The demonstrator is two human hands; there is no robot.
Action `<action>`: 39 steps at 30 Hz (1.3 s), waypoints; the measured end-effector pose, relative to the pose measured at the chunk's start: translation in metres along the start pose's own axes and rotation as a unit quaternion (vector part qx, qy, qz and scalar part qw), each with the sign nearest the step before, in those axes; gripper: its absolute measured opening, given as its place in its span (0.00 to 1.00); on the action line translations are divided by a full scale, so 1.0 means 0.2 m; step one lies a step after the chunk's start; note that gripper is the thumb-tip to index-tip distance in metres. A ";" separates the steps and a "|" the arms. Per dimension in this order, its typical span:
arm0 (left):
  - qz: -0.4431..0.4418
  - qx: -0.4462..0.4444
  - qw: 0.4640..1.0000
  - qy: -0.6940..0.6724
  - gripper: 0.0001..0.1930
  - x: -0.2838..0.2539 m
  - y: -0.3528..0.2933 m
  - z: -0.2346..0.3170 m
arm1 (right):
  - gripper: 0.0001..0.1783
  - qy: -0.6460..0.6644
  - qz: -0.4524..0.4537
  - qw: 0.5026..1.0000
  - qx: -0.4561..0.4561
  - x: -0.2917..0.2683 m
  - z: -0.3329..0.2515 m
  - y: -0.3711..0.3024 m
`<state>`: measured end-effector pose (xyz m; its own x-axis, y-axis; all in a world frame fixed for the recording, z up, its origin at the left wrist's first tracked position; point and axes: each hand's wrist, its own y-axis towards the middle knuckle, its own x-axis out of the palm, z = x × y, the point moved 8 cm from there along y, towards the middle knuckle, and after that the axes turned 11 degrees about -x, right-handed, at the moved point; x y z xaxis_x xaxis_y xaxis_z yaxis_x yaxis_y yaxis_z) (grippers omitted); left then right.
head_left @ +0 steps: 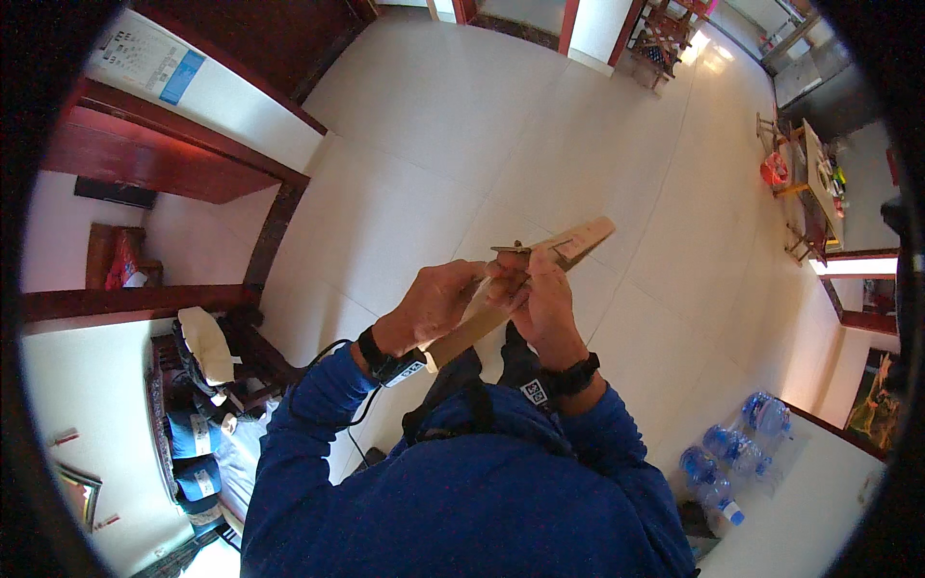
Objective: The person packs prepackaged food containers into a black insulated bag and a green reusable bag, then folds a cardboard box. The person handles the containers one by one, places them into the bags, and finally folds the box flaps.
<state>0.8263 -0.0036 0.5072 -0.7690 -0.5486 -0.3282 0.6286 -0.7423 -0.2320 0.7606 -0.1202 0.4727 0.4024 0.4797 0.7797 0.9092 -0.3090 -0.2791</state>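
A long, flat tan piece (466, 337), wood or cardboard by its look, slants across in front of my chest. Its far end points up to the right and its near end lies by my left wrist. My right hand (551, 306) is closed around its middle. The fingers of my left hand (438, 301) are pinched together beside the fingers of my right hand, against the same piece; what lies between the fingertips is hidden. A small, thin dark part (511, 248) sticks out just beyond the fingertips. Both wrists wear dark bands.
Pale tiled floor (434, 125) surrounds me. At left stands a chair with a cushion (204, 345), near blue bundles (193, 433). Large clear blue bottles (732, 448) stand at lower right. A wooden table (817, 178) with items is at far right. A doorway (193, 231) opens at left.
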 end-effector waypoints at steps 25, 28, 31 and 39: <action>0.181 0.041 0.970 0.158 0.07 -0.22 -0.01 0.20 | 0.11 -0.535 -0.121 0.688 -0.476 0.23 -0.51 0.08; 0.160 0.047 0.972 0.163 0.07 -0.26 0.04 0.16 | 0.10 -0.518 -0.185 0.671 -0.497 0.29 -0.47 0.17; 0.163 0.064 0.970 0.170 0.06 -0.33 0.10 0.13 | 0.08 -0.525 -0.245 0.635 -0.512 0.35 -0.39 0.32; 0.203 -0.003 0.979 0.022 0.06 -0.81 0.34 -0.09 | 0.19 -0.582 -0.249 0.613 -0.472 0.59 -0.36 0.79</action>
<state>0.9956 0.0411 0.5288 -0.4504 -0.7808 -0.4329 0.8819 -0.4646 -0.0796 0.9441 -0.1710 0.5607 0.4042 0.7987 -0.4457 0.7042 0.0393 0.7090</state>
